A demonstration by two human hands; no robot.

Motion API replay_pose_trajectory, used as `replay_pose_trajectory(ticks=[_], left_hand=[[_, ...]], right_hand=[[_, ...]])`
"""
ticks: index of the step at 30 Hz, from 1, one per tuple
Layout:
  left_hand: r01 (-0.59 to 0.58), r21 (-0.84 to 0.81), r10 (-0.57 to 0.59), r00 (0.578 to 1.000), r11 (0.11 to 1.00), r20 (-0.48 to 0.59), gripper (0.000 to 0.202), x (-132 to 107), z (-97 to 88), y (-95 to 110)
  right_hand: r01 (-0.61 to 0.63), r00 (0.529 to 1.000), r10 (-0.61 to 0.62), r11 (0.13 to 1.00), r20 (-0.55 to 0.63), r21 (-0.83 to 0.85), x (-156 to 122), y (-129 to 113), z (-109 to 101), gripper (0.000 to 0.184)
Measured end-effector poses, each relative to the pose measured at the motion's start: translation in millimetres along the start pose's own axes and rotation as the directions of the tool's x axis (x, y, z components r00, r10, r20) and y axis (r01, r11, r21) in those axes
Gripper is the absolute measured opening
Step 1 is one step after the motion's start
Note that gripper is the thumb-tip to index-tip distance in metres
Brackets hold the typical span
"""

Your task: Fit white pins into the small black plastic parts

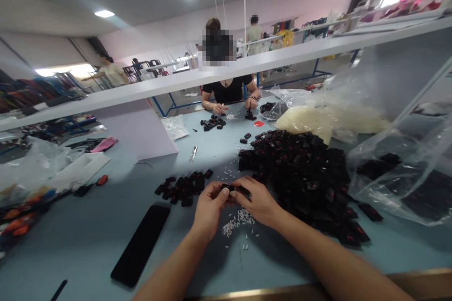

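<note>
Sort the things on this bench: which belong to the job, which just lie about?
Likely the job: black piece held between left hand and right hand; loose white bits; heap of black pieces.

Likely just lying about: black phone; pink item.

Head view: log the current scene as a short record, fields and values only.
left hand: holds small black piece
right hand: fingers at same piece; exact grip unclear
white bits: loose on table, nearer and farther than hands
small black pile: left of hands
large black pile: right of hands
dark flat slab: left of left forearm
across table: seated person
</note>
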State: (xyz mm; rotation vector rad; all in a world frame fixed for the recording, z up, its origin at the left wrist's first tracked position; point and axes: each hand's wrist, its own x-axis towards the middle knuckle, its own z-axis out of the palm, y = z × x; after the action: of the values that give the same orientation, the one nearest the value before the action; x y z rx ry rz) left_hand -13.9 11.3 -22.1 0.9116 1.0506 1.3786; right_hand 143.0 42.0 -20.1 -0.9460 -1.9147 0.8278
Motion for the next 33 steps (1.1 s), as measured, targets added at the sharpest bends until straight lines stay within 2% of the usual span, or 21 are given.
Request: replay_pose_trajectory(ticks=[7,10,12,14,16,18,20,22,23,25,28,30,33], left_hand=[[0.027,0.061,-0.026,0.999,0.998,-0.025,0.03,0.5,0.1,-0.5],[0.042,0.056,-0.04,0.998,0.998,-0.041,0.034,0.1,1.6,0.7],[0.042,0.054,-0.039,0.997,0.998,-0.067,0.034,0.2,2.4,1.0],[0.047,0.057,-0.042,0.995,0.997,-0.095,0.036,0.6,2.8,0.9],[0.059,0.064,-0.052,0.992,0.996,-0.114,0.039,1.2,2.8,0.5],[0.067,0.071,-0.058,0.99,0.995,-0.131,0.041,1.8,2.5,0.2],[0.072,0.077,-0.06,0.988,0.994,-0.145,0.042,2.3,2.0,0.4],[0.073,0.086,-0.059,0.986,0.994,-0.154,0.041,2.6,1.7,1.4],[0.075,0.093,-0.06,0.986,0.993,-0.155,0.042,2.6,1.6,2.2],[0.08,0.106,-0.063,0.986,0.991,-0.155,0.041,2.7,1.6,3.8],[0.083,0.12,-0.065,0.987,0.989,-0.146,0.04,3.0,1.4,4.8],[0.075,0.13,-0.056,0.988,0.989,-0.142,0.039,3.4,1.1,4.3],[0.063,0.162,-0.039,0.988,0.985,-0.15,0.039,4.3,0.0,3.8]], right_hand=[[-0.078,0.997,0.077,0.997,0.03,0.02,1.0,2.2,1.4,0.008],[-0.164,0.986,0.164,0.965,0.015,0.203,2.7,0.4,1.6,0.011],[-0.272,0.957,0.286,0.856,0.035,0.44,4.2,-1.2,2.2,0.016],[-0.387,0.894,0.437,0.646,0.097,0.658,5.2,-2.9,3.4,0.023],[-0.465,0.811,0.559,0.434,0.175,0.772,5.7,-4.4,4.7,0.028],[-0.499,0.749,0.62,0.292,0.236,0.816,6.7,-5.1,4.6,0.031],[-0.464,0.721,0.648,0.191,0.244,0.865,9.2,-4.7,1.5,0.032],[-0.305,0.72,0.676,0.107,0.156,0.946,13.0,-3.2,-4.9,0.032],[-0.195,0.724,0.685,0.09,0.081,0.977,15.0,-2.0,-8.4,0.033],[-0.096,0.721,0.692,0.1,0.001,0.99,18.0,0.4,-13.5,0.035],[-0.202,0.691,0.722,0.131,0.046,0.971,17.9,2.3,-12.0,0.032],[-0.27,0.705,0.704,0.158,0.083,0.95,15.7,1.6,-7.3,0.029],[-0.296,0.727,0.681,0.196,0.088,0.935,13.1,-1.2,-3.3,0.027]])
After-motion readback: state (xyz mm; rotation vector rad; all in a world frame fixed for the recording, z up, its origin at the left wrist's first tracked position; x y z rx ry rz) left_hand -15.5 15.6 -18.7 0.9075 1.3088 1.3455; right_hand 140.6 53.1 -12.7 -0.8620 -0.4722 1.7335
